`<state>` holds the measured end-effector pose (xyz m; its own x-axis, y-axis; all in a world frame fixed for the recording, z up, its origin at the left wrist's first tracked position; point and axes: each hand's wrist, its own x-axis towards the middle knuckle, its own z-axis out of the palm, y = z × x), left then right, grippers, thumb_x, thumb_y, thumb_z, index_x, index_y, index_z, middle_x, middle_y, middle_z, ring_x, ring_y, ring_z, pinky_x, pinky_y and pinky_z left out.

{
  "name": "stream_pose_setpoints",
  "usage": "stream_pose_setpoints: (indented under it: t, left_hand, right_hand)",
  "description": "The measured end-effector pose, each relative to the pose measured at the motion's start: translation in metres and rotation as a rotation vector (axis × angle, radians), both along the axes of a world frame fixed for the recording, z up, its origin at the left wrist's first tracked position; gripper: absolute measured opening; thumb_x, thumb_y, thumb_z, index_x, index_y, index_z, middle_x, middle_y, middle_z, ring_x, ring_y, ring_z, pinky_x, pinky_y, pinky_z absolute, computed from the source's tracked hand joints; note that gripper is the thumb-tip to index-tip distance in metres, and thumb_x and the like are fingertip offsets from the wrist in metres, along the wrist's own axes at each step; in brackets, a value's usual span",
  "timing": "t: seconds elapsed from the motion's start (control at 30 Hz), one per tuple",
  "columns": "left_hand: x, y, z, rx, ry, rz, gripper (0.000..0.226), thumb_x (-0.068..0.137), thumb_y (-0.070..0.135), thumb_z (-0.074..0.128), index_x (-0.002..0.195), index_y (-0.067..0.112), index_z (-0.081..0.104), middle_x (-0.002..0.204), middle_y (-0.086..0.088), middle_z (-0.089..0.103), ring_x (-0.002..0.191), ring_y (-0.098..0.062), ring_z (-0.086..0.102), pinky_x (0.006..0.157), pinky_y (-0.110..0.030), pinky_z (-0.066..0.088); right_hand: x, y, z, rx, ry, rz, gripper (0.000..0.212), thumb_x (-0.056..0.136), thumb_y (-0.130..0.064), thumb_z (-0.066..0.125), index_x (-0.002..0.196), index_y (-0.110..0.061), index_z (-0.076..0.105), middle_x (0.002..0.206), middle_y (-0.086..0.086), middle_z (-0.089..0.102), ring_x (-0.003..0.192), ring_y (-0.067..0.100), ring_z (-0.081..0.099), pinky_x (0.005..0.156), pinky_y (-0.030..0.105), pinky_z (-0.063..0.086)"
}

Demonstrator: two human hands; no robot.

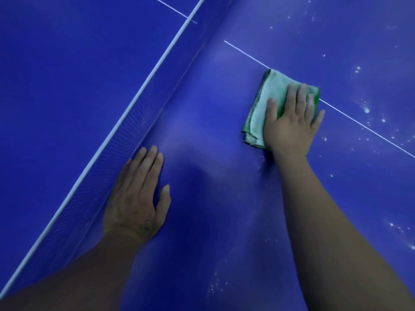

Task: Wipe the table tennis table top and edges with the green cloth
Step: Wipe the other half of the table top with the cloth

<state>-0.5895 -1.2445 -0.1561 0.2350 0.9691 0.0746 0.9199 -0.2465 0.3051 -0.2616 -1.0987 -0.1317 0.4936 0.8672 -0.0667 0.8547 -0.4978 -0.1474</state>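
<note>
Cloth [262, 104] pressed under spread right hand [289, 126]; left hand [137, 198] flat beside net [134, 122]; specks [366, 108] away from net, perhaps dust, could be smeared, not lifted.

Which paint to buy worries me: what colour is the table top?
Table top is blue with white lines; head view.
</note>
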Motion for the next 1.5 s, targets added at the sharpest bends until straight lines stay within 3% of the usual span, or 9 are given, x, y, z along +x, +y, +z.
stream_pose_setpoints:
  t: [0.13, 0.3, 0.53, 0.7, 0.87, 1.07, 1.23, 1.37, 1.5]
  left_hand:
    - [0.000, -0.001, 0.001, 0.006, 0.018, 0.001, 0.067, 0.108, 0.037, 0.041, 0.166, 0.003, 0.036, 0.175, -0.010, 0.032, 0.166, -0.025, 0.023, 0.133, -0.051, 0.026]
    - [0.001, -0.002, 0.000, 0.011, 0.013, 0.003, 0.067, 0.108, 0.036, 0.043, 0.166, 0.004, 0.036, 0.176, -0.008, 0.032, 0.166, -0.023, 0.022, 0.134, -0.048, 0.023]
    - [0.001, -0.002, -0.002, 0.040, -0.038, 0.010, 0.065, 0.108, 0.034, 0.045, 0.164, 0.002, 0.040, 0.174, -0.010, 0.035, 0.165, -0.026, 0.026, 0.131, -0.053, 0.029]
    - [0.000, -0.002, -0.001, 0.015, -0.043, 0.014, 0.066, 0.108, 0.034, 0.047, 0.165, 0.003, 0.038, 0.175, -0.009, 0.034, 0.165, -0.025, 0.024, 0.131, -0.054, 0.030]
    - [0.000, -0.002, 0.000, 0.008, -0.032, 0.016, 0.066, 0.108, 0.035, 0.046, 0.166, 0.003, 0.038, 0.175, -0.009, 0.033, 0.165, -0.025, 0.024, 0.131, -0.054, 0.030]
    - [0.000, -0.001, 0.000, 0.036, -0.035, 0.012, 0.065, 0.108, 0.034, 0.046, 0.164, 0.002, 0.040, 0.174, -0.012, 0.035, 0.165, -0.026, 0.026, 0.132, -0.053, 0.028]
    - [0.001, -0.001, 0.004, -0.011, -0.035, 0.027, 0.067, 0.108, 0.037, 0.043, 0.165, 0.003, 0.038, 0.175, -0.010, 0.033, 0.165, -0.025, 0.024, 0.134, -0.050, 0.024]
    - [0.001, -0.001, 0.003, 0.006, -0.041, 0.022, 0.067, 0.108, 0.037, 0.042, 0.166, 0.003, 0.038, 0.175, -0.010, 0.033, 0.166, -0.024, 0.023, 0.134, -0.050, 0.024]
    - [0.001, -0.002, 0.002, 0.031, -0.039, 0.021, 0.066, 0.108, 0.035, 0.046, 0.165, 0.002, 0.038, 0.174, -0.011, 0.035, 0.165, -0.026, 0.025, 0.133, -0.050, 0.025]
  right_hand:
    - [-0.037, 0.016, -0.001, -0.015, -0.026, -0.102, 0.072, 0.114, -0.055, 0.021, 0.175, -0.017, 0.011, 0.183, 0.006, 0.000, 0.169, 0.028, -0.005, 0.134, 0.058, -0.005]
    - [-0.070, 0.012, -0.007, 0.039, -0.011, -0.074, 0.072, 0.114, -0.056, 0.021, 0.175, -0.019, 0.014, 0.183, 0.007, 0.003, 0.169, 0.028, -0.002, 0.135, 0.055, -0.003]
    - [-0.010, -0.027, -0.004, 0.057, -0.027, 0.255, 0.073, 0.110, -0.062, 0.035, 0.173, -0.026, 0.026, 0.182, -0.001, 0.016, 0.169, 0.020, 0.009, 0.137, 0.046, 0.002]
    - [0.054, -0.022, 0.000, 0.020, -0.038, -0.020, 0.075, 0.110, -0.060, 0.025, 0.173, -0.020, 0.022, 0.182, 0.005, 0.014, 0.169, 0.026, 0.008, 0.136, 0.053, 0.005]
    - [-0.013, -0.021, -0.002, 0.015, -0.039, -0.132, 0.075, 0.112, -0.059, 0.023, 0.175, -0.018, 0.014, 0.183, 0.008, 0.007, 0.169, 0.028, 0.003, 0.135, 0.054, 0.002]
    - [-0.116, -0.080, -0.010, 0.075, -0.076, 0.180, 0.074, 0.111, -0.060, 0.029, 0.174, -0.021, 0.022, 0.182, 0.006, 0.016, 0.169, 0.027, 0.010, 0.136, 0.052, 0.005]
    - [-0.065, -0.118, -0.012, 0.118, -0.054, 0.445, 0.075, 0.108, -0.064, 0.039, 0.171, -0.023, 0.033, 0.180, 0.002, 0.025, 0.168, 0.023, 0.018, 0.136, 0.049, 0.012]
    - [-0.004, -0.068, -0.007, 0.045, -0.043, 0.157, 0.076, 0.109, -0.064, 0.032, 0.173, -0.026, 0.023, 0.182, 0.000, 0.016, 0.169, 0.023, 0.009, 0.136, 0.050, 0.006]
    - [-0.004, -0.040, -0.007, 0.007, -0.004, -0.095, 0.075, 0.110, -0.061, 0.022, 0.175, -0.024, 0.013, 0.183, 0.003, 0.004, 0.169, 0.024, 0.000, 0.136, 0.052, -0.001]
